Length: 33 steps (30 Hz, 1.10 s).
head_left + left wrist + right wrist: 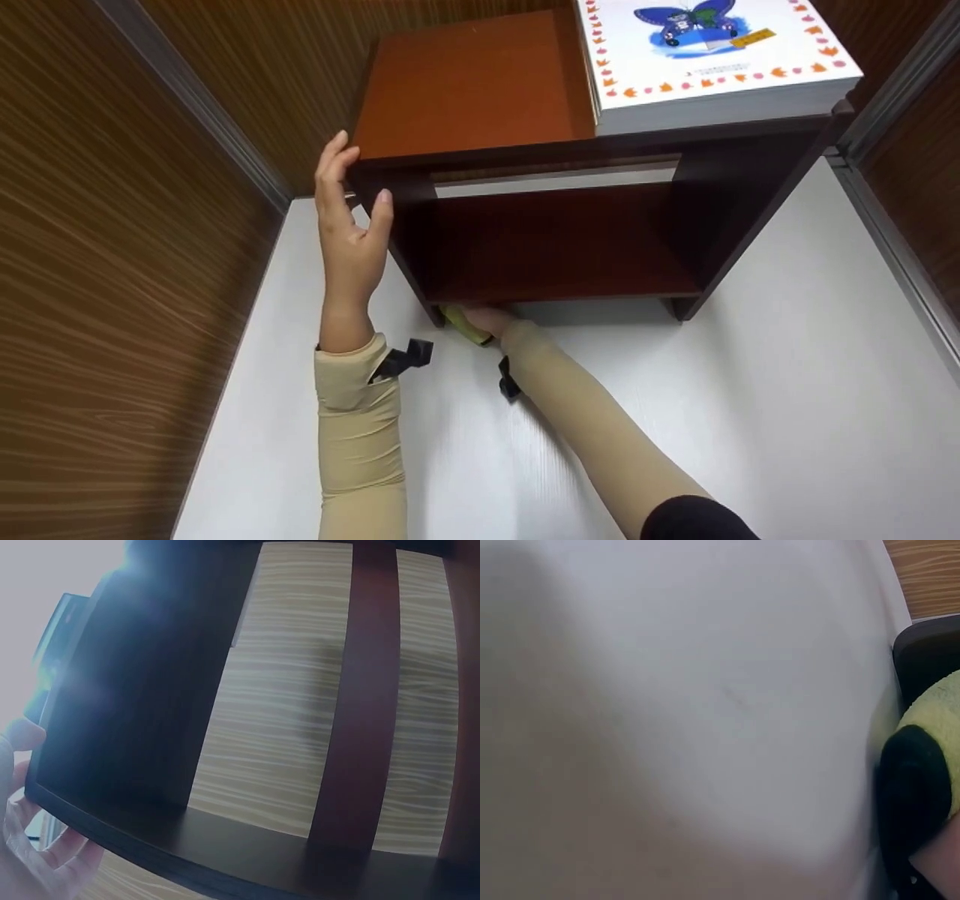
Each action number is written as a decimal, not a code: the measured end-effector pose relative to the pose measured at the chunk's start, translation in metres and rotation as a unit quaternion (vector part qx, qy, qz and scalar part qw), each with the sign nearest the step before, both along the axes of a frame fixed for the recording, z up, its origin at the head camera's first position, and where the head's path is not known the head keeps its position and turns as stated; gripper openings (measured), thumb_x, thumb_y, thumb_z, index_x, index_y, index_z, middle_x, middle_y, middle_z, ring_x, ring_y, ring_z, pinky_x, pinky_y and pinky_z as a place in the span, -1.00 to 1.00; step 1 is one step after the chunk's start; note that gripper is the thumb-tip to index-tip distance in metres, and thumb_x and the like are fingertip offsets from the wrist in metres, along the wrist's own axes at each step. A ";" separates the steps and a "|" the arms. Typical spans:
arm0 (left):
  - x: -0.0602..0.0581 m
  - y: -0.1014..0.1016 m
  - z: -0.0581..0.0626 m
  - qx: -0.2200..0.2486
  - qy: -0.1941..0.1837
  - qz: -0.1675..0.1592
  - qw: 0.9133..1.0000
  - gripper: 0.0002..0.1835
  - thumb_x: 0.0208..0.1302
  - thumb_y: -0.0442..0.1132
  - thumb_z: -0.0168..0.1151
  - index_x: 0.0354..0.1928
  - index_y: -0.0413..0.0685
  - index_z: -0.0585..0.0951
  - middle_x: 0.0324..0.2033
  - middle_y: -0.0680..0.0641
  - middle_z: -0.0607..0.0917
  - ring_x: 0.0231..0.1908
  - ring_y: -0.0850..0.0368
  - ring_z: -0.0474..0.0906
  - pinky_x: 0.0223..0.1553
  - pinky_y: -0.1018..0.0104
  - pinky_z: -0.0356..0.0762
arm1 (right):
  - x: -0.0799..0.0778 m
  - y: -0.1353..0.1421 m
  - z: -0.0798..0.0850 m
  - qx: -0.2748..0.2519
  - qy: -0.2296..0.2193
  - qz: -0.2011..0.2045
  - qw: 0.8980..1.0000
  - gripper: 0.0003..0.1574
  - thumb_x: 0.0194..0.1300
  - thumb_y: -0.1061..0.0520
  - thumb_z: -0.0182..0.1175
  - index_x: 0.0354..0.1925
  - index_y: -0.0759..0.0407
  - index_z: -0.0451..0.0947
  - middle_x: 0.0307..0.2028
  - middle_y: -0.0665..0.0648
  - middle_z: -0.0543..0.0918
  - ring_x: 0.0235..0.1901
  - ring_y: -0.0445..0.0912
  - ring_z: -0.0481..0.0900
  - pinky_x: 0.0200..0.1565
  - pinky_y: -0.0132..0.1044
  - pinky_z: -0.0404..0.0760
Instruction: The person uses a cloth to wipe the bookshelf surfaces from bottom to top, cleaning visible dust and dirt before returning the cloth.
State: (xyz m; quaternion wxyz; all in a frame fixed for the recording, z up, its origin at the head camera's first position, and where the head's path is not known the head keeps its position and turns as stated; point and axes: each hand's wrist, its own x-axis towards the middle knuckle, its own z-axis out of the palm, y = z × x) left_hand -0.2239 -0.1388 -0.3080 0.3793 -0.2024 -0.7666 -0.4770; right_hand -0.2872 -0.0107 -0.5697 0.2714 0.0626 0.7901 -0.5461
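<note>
Note: cloth [463, 324] (yellow-green, blk edge [915, 780]) is at btm L of shelf [472, 90], near L foot [435, 315], partly under lower board [555, 247]. R hand [489, 319] is on it; fingers mostly hidden, so can't tell if pinching or pressed flat. L hand [346, 240] is spread, thumb apart from fingers, touching shelf at top L corner.

Cloth (est.): light, soft, fuzzy; prob. folds easily, non-fragile. Blk edge looks smoother, may be stiffer. Hold approx. mid-body, w/ edge clear of foot; low clearance under board could snag knuckles or bunch material.

Shelf (est.): stiff, prob. wood-type panels; mod. heavy, more so w/ books [705, 60] on top R. Smooth faces may be slippery. Best hold: L side [409, 232] at top corner, thumb and fingers either side; avoid loading lower board. Books look unsecured; tilting could slide them. Shelf stands upright on desk [465, 435]; smooth surface may let it creep under side load, so use L hand as brace.
</note>
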 end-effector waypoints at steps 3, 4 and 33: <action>0.001 -0.002 0.001 -0.009 0.000 0.000 1.000 -0.59 0.15 -0.46 0.02 0.08 -0.42 0.32 0.23 -0.36 0.28 0.29 0.18 0.14 0.29 0.25 0.00 | 0.000 -0.004 -0.003 -0.007 0.010 0.037 0.999 -0.13 0.12 -0.56 -0.11 0.08 0.04 0.33 0.02 0.03 0.31 -0.03 -0.12 0.31 0.05 -0.27 0.28; 0.000 -0.002 0.001 -0.010 0.001 -0.001 1.000 -0.59 0.15 -0.46 0.03 0.08 -0.42 0.32 0.24 -0.36 0.28 0.29 0.18 0.13 0.30 0.25 0.00 | 0.000 -0.004 -0.004 -0.010 0.011 0.049 0.999 -0.07 0.11 -0.59 -0.13 0.16 0.02 0.32 0.07 0.03 0.31 0.01 -0.12 0.30 0.08 -0.26 0.25; -0.017 -0.002 -0.001 -0.015 -0.005 -0.003 1.000 -0.57 0.16 -0.42 0.03 0.10 -0.41 0.32 0.25 -0.31 0.27 0.30 0.16 0.12 0.30 0.27 -0.02 | 0.004 -0.018 -0.004 0.046 0.143 0.206 0.967 -0.46 0.46 -0.19 -0.25 0.15 0.10 0.34 0.00 0.04 0.43 -0.02 -0.15 0.34 0.09 -0.27 0.28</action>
